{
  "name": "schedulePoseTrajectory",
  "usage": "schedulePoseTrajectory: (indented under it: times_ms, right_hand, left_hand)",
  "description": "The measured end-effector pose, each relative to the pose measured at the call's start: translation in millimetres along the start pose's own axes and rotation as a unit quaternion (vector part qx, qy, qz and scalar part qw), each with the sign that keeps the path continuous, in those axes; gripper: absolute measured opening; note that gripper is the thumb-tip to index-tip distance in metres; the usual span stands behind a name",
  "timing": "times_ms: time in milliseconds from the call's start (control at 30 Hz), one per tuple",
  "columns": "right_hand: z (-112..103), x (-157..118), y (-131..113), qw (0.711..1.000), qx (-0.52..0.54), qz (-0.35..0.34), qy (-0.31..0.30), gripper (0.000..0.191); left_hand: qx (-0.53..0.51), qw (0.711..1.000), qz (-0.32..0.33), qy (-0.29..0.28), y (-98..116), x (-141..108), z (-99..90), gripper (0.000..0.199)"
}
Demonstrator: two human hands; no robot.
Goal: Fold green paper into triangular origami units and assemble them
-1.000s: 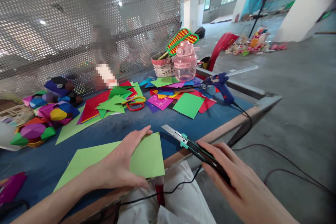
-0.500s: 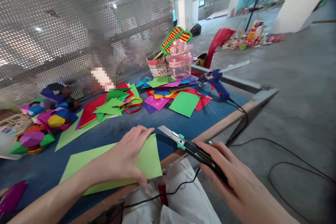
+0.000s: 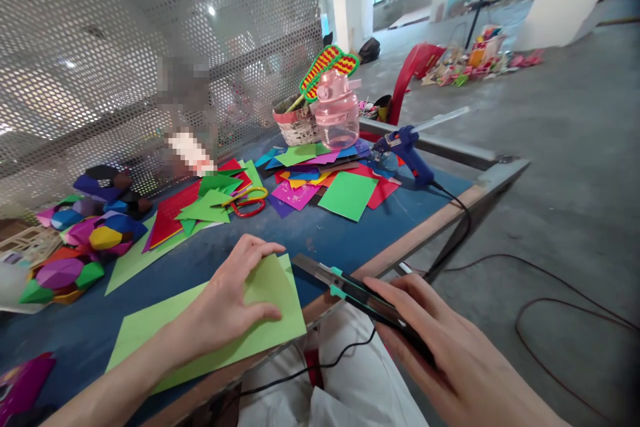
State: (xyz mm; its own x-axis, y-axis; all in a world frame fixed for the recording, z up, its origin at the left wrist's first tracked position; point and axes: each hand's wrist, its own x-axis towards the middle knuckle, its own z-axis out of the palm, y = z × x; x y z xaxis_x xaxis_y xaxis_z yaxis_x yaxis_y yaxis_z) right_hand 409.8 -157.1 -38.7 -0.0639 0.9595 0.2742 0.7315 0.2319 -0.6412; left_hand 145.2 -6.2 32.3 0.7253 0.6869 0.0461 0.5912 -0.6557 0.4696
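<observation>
A light green sheet of paper lies along the near edge of the blue table, and its right part looks double, with an upper layer slightly raised. My left hand rests over it, fingertips curled at the far edge and thumb on the face, keeping hold of the sheet. My right hand is wrapped around a black and teal utility knife. Its blade is extended and points left, close to the paper's right end. The lower part of the knife handle is hidden by my fingers.
Yellow-and-red-handled scissors lie among coloured paper pieces. A blue glue gun sits at the right, its cord hanging over the edge. A pink bottle and a basket stand behind. Folded paper shapes are at left.
My left thumb has moved from the near edge up onto the paper's face, and the upper layer now stands slightly raised. The knife in my right hand has shifted a little left.
</observation>
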Motion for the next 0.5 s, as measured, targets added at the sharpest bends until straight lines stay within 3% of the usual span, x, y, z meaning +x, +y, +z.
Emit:
schedulePoseTrajectory:
  times_ms: [133, 500]
  right_hand:
    - [-1.4, 1.4, -5.6, 1.000, 0.010, -0.010, -0.026, 0.039]
    - [-28.3, 12.5, -13.5, 0.993, -0.102, -0.047, -0.028, 0.040]
  left_hand:
    - [-0.046, 0.997, 0.061, 0.018, -5.4, 5.4, -5.5, 0.012]
    - [-0.055, 0.990, 0.111, 0.065, -18.4, 62.2, -16.2, 0.015]
